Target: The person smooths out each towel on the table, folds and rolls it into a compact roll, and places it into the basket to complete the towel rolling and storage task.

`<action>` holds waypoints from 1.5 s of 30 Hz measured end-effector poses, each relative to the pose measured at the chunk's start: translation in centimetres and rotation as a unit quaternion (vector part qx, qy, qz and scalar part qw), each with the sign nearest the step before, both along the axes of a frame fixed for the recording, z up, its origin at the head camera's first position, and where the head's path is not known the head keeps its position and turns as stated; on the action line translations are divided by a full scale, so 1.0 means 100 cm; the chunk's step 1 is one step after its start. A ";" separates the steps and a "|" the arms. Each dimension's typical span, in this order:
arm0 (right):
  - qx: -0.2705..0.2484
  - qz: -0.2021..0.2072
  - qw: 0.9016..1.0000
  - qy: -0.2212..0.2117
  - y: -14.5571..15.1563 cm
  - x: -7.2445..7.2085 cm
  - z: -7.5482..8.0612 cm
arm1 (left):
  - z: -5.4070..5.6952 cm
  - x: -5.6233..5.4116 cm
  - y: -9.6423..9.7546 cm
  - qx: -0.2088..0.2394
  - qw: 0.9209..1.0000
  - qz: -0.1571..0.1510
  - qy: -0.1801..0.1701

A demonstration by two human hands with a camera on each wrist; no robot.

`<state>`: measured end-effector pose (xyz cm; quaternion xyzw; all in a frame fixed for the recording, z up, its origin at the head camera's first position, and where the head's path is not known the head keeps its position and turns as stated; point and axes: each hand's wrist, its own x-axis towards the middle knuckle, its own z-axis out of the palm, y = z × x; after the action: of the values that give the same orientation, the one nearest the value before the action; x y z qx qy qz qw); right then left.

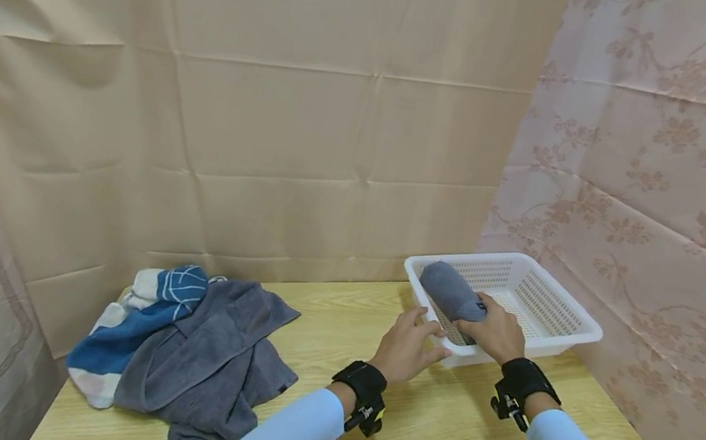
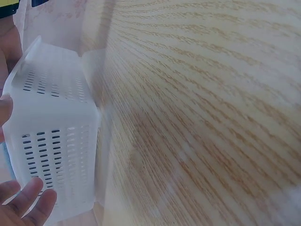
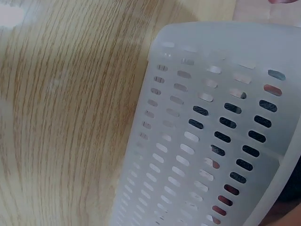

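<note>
Right hand (image 1: 496,335) clamped on grey roll (image 1: 449,286), left hand (image 1: 404,349) spread by basket (image 1: 549,298). Imo seat roll snug, ease grip slowly.

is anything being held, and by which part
The right hand holds the gray roll by its near end. The left hand is by the basket; whether it grips that is unclear.

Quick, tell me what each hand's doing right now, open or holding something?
Left hand: open, at the rim of the white basket.
Right hand: holding the rolled gray towel in the basket.
</note>
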<state>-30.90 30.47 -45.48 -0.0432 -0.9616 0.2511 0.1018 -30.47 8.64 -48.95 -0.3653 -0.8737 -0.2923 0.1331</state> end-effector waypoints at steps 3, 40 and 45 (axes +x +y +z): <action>0.008 0.005 1.000 -0.007 -0.002 -0.002 0.000 | 0.000 0.000 0.000 0.003 1.000 0.001 0.003; 0.052 0.048 0.989 -0.126 -0.004 -0.014 -0.001 | -0.005 0.002 0.002 -0.009 1.000 0.010 0.006; 0.052 0.058 0.986 -0.147 0.000 -0.020 -0.003 | -0.003 0.000 0.002 -0.006 1.000 0.006 0.014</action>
<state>-32.91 30.42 -45.74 -0.0187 -0.9787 0.1973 -0.0535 -30.50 8.79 -49.25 -0.3647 -0.8758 -0.2812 0.1446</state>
